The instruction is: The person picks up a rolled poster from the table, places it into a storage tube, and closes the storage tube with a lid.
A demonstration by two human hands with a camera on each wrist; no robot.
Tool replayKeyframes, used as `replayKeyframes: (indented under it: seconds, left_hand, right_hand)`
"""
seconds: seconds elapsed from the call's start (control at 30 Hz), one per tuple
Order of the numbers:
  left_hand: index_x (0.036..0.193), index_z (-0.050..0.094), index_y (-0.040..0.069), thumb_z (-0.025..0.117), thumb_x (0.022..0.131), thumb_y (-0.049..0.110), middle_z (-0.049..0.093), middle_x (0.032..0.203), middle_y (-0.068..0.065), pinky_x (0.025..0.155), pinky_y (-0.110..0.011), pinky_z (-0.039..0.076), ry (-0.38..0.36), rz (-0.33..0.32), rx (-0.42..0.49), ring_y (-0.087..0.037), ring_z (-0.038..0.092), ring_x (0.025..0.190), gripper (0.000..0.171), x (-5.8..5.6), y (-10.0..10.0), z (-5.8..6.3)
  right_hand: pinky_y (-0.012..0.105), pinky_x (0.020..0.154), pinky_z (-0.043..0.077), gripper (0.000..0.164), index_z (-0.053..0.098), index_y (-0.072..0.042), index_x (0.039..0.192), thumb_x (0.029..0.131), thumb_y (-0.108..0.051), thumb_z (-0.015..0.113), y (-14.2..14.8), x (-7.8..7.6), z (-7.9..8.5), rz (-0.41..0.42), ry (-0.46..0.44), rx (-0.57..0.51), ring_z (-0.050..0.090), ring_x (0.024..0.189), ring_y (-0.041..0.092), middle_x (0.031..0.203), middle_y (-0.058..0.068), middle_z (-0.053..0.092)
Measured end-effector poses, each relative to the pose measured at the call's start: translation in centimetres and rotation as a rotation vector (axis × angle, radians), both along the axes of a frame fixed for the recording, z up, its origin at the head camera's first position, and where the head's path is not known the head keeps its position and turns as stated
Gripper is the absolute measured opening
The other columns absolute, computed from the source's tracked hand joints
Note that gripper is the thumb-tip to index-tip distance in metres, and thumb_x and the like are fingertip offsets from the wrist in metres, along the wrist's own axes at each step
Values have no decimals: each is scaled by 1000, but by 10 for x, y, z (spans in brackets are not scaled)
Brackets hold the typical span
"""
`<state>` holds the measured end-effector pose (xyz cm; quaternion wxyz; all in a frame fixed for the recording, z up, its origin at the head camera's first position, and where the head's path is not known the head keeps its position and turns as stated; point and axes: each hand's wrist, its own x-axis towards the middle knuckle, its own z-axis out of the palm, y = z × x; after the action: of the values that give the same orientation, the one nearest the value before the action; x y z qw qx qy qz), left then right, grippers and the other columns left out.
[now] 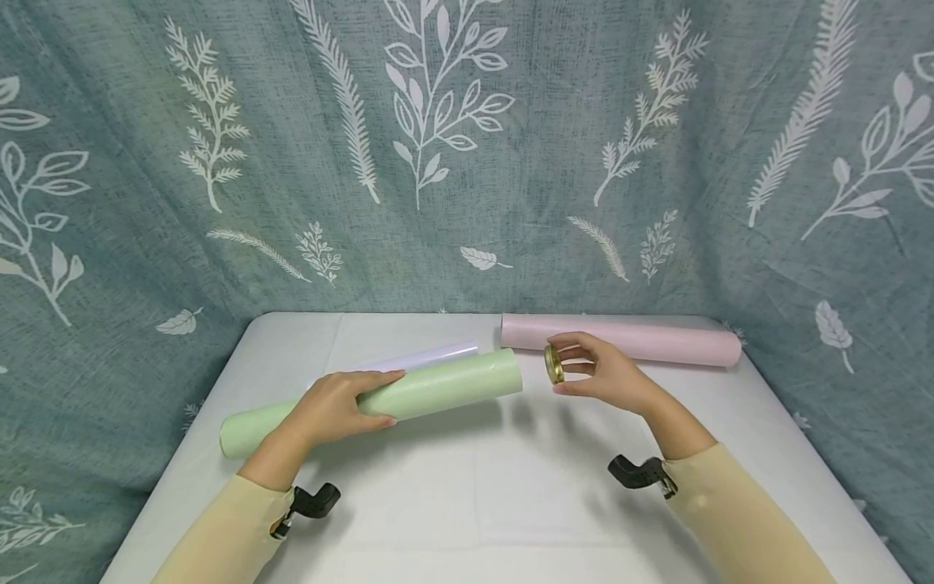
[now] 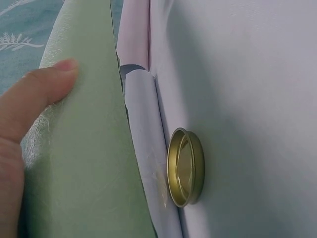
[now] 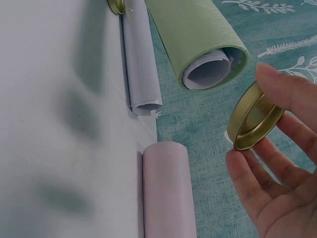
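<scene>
My left hand (image 1: 332,410) grips a pale green tube (image 1: 445,385) around its middle, its thumb lying along the surface. The tube slants up toward the right, its right end raised over the table. Inside that open end, the right wrist view shows a roll of white paper (image 3: 208,72). My right hand (image 1: 606,377) pinches a round gold lid (image 1: 554,365) between thumb and fingertips, apart from the tube's open end. A second gold lid (image 2: 185,168) stands on edge beside a lavender roll (image 2: 148,129); in the head view this lid is hidden.
A pink tube (image 1: 657,339) lies along the table's back edge at the right. The table (image 1: 467,495) has a white cover. Behind it hangs a teal curtain (image 1: 540,146) with white leaf prints.
</scene>
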<state>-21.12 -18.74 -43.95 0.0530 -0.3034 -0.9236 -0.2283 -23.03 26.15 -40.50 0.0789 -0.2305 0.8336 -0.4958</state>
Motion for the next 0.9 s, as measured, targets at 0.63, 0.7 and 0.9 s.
replayKeyframes:
  seconds: [0.63, 0.7, 0.9]
  left_hand:
    - [142, 59, 31, 83, 79, 49, 65, 133, 2, 96, -47, 52, 21, -15, 10, -24, 62, 121, 69, 0, 5, 4]
    - [142, 59, 31, 83, 79, 48, 66, 132, 2, 96, -47, 52, 25, -15, 14, -24, 63, 120, 69, 0, 5, 4]
    - [142, 60, 31, 83, 79, 47, 66, 132, 1, 96, -46, 52, 26, -24, 11, -24, 63, 120, 69, 1, 7, 5]
  right_hand:
    - [37, 102, 49, 71, 50, -6, 142, 80, -4, 84, -15, -14, -9, 90, -125, -165, 48, 132, 37, 146, 22, 46]
    - [37, 103, 48, 71, 49, -6, 142, 80, -3, 84, -16, -15, -11, 100, -135, -173, 48, 133, 37, 146, 23, 45]
    - [37, 104, 48, 72, 49, -6, 143, 80, -3, 84, -18, -18, -16, 122, -154, -188, 48, 133, 36, 144, 18, 48]
